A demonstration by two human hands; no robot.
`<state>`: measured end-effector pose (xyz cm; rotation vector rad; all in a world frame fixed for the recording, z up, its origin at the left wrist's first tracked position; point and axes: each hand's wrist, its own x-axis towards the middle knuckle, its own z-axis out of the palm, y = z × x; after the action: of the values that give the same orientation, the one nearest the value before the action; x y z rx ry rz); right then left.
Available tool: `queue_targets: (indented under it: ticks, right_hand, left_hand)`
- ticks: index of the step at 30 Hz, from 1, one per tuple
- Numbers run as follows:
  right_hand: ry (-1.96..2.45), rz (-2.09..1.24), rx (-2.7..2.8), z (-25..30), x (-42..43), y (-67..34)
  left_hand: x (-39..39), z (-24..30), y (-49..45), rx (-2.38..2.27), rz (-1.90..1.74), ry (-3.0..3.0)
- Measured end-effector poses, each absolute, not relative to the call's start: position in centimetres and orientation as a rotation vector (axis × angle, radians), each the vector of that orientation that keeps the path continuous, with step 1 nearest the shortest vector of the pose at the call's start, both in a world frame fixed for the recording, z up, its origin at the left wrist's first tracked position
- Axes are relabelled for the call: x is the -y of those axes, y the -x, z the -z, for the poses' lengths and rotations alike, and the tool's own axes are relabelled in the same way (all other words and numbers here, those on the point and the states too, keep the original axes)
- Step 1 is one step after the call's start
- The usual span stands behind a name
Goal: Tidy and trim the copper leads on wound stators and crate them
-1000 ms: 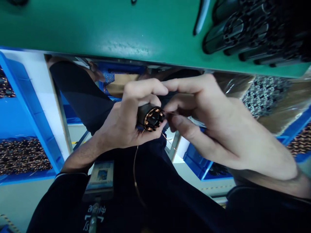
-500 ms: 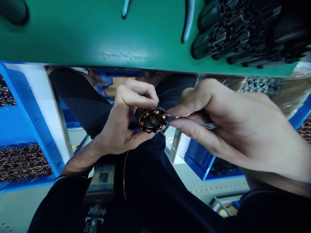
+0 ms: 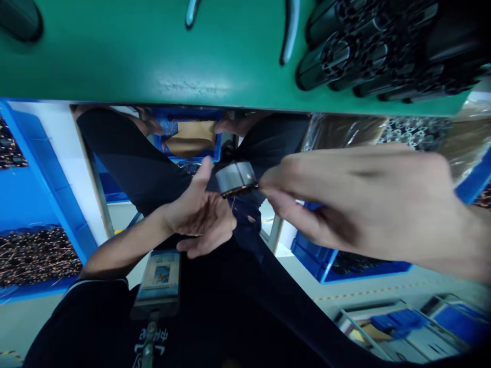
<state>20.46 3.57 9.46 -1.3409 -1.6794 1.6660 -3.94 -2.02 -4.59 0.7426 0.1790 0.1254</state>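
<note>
A motor stator (image 3: 236, 177), a short grey metal cylinder with copper winding along its lower rim, is between my hands above my lap. My right hand (image 3: 364, 204) is closed, its thumb and fingertips pinched at the stator's right edge. Whether they grip the rim or a wire there is too blurred to tell. Just below and left of the stator, my left hand (image 3: 207, 217) is open, thumb up and apart from the loosely curled fingers. A thin copper wire (image 3: 232, 203) runs from the stator down towards the left fingers.
The green table (image 3: 115, 61) edge is beyond my hands, with several black cylinder cores (image 3: 337, 56) at its right and two tool handles, one (image 3: 290, 33) nearer them. Blue bins of copper-wound parts (image 3: 38, 255) stand left. A blue box with cardboard (image 3: 192, 138) lies under the table.
My left hand has let go of the stator and opened below it. The stator has turned from showing its open end to its side, now at my right fingertips.
</note>
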Motion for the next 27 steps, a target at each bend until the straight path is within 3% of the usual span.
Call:
queue_targets:
  ticks: [2,5,8,11,13,17,20,22,27]
  right_hand:
    - [1.330,-1.722,1.866,-8.8,-2.9,-21.4]
    - [1.376,-2.056,1.610,-7.9,-2.0,-22.6]
    - [1.378,-2.295,1.384,-7.7,-1.5,-22.9]
    - [1.349,-2.135,1.675,-8.1,-1.8,-22.4]
    - [1.248,-1.860,2.013,-8.5,-2.6,-22.0]
    - [0.943,-1.394,2.482,-9.0,-4.9,-22.6]
    - [0.976,-1.002,2.599,-9.1,-5.7,-24.7]
    - [1.141,-1.223,2.445,-8.9,-5.7,-26.0]
    - [1.156,-2.542,1.684,-7.1,-5.0,-25.5]
  left_hand:
    - [3.3,5.8,3.9,-0.192,-0.159,-0.881]
    - [5.2,8.0,2.7,-0.656,-0.435,-1.135]
    - [5.6,8.5,0.9,-0.911,-0.998,-1.293]
    - [3.7,6.7,0.5,-0.801,-1.546,-1.581]
    - [2.3,4.8,1.1,-0.793,-1.343,-1.508]
    - [1.2,2.1,2.4,-0.572,-0.497,-0.997]
    - [1.5,1.3,2.1,-0.646,-0.450,-1.027]
    - [1.4,0.9,1.8,-0.729,-0.500,-1.122]
    - [-0.4,-0.1,2.8,-0.856,-0.556,-1.335]
